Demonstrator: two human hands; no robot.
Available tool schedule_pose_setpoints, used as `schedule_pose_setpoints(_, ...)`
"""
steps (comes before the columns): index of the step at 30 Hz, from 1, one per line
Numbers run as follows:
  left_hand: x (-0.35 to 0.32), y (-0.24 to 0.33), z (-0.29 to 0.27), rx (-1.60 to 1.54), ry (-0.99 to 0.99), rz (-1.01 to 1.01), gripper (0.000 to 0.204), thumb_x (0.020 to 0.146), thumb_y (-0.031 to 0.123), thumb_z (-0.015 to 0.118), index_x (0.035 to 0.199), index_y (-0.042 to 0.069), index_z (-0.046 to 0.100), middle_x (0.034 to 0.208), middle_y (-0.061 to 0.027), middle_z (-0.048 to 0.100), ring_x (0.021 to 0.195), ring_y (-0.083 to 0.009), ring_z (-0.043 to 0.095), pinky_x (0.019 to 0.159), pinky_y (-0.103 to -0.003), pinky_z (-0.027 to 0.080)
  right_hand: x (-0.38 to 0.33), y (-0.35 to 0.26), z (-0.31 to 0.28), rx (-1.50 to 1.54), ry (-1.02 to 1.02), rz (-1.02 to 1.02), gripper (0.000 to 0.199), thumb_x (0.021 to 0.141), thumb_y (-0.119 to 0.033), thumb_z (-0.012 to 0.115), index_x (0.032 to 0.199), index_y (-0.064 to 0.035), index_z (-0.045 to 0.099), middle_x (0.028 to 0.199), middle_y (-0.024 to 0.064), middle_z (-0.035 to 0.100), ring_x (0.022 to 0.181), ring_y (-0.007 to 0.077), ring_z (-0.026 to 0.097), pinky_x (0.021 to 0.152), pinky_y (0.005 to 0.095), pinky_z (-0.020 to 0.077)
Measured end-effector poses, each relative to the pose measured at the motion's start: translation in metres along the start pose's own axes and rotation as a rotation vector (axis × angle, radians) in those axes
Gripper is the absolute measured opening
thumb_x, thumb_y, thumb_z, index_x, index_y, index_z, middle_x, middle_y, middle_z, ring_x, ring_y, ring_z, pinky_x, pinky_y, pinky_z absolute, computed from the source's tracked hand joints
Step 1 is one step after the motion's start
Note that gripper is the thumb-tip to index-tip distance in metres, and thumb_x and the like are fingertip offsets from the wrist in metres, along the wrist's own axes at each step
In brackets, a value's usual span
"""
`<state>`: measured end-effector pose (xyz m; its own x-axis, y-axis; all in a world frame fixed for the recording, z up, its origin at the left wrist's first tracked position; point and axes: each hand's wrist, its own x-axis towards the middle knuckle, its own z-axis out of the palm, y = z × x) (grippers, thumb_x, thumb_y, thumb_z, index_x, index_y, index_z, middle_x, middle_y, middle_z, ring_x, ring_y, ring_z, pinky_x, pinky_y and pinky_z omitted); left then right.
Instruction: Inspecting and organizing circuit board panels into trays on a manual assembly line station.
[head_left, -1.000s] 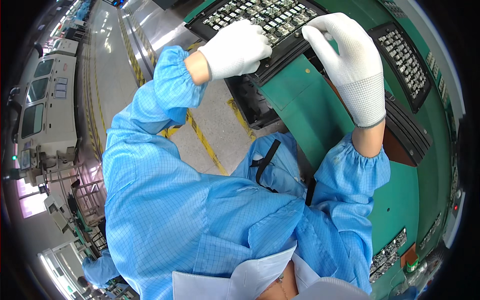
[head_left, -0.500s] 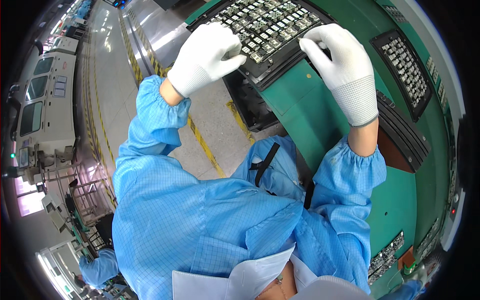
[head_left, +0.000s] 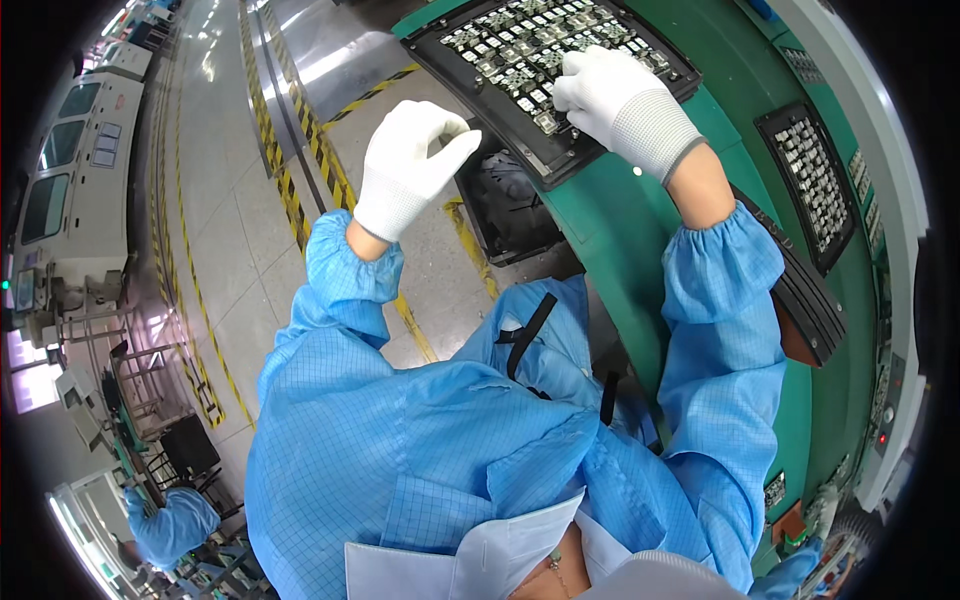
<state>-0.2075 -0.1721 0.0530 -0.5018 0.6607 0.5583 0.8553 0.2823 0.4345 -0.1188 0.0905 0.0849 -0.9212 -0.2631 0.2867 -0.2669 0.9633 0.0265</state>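
Observation:
A black tray (head_left: 455, 62) filled with several small metallic parts lies tilted on the green bench (head_left: 620, 215) in front of me. My right hand (head_left: 622, 100), in a white glove, rests palm down on the tray's near right part, its bent fingers touching the parts; the fingertips are hidden. My left hand (head_left: 408, 160), also gloved, hovers just off the tray's near left corner, over the floor. Its fingers are curled toward the thumb and nothing shows between them. Both forearms wear blue coat sleeves.
A second black tray of parts (head_left: 815, 180) lies farther right on the bench, and stacked black trays (head_left: 800, 300) sit beside my right elbow. A dark bin (head_left: 510, 210) stands under the bench edge. Yellow-black floor tape (head_left: 290, 190), machines (head_left: 70, 150) and another person's blue sleeve (head_left: 170, 520) are at left.
My left hand has come off the tray and drawn back toward me. My right hand has moved left onto the tray's top, and the tray now lies on the bench.

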Motion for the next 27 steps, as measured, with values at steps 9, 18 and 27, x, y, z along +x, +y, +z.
schedule_pose_setpoints(9,-0.006,-0.006,-0.011,-0.011,0.049,0.026,0.017,0.084,0.022,0.079,0.081,0.007,0.071,0.078,-0.0070,0.066,0.078,-0.0267,0.061,0.073,-0.039,0.049,0.015,-0.002,-0.003,-0.142,-0.112,-0.021,0.006,0.082,-0.014,0.070,0.083,-0.0087,0.068,0.094,0.0092,0.057,0.098,0.0290,0.058,0.088,0.0419,0.0517)
schedule_pose_setpoints(18,0.008,-0.013,-0.006,-0.030,0.061,0.016,0.019,0.086,0.025,0.078,0.081,0.008,0.071,0.078,-0.0053,0.066,0.078,-0.0256,0.061,0.073,-0.038,0.049,0.025,0.006,-0.006,-0.026,-0.223,-0.026,0.005,0.079,-0.012,0.069,0.078,-0.0074,0.068,0.092,0.0104,0.059,0.094,0.0305,0.061,0.090,0.0416,0.0514)
schedule_pose_setpoints(27,0.061,-0.036,0.007,0.131,-0.094,0.005,0.024,0.086,0.035,0.074,0.094,0.012,0.074,0.085,-0.0075,0.067,0.087,-0.0282,0.063,0.080,-0.042,0.051,0.030,0.020,-0.004,0.150,-0.294,-0.001,0.008,0.076,-0.012,0.072,0.078,-0.0045,0.071,0.090,0.0125,0.062,0.097,0.0319,0.063,0.090,0.0411,0.0533)
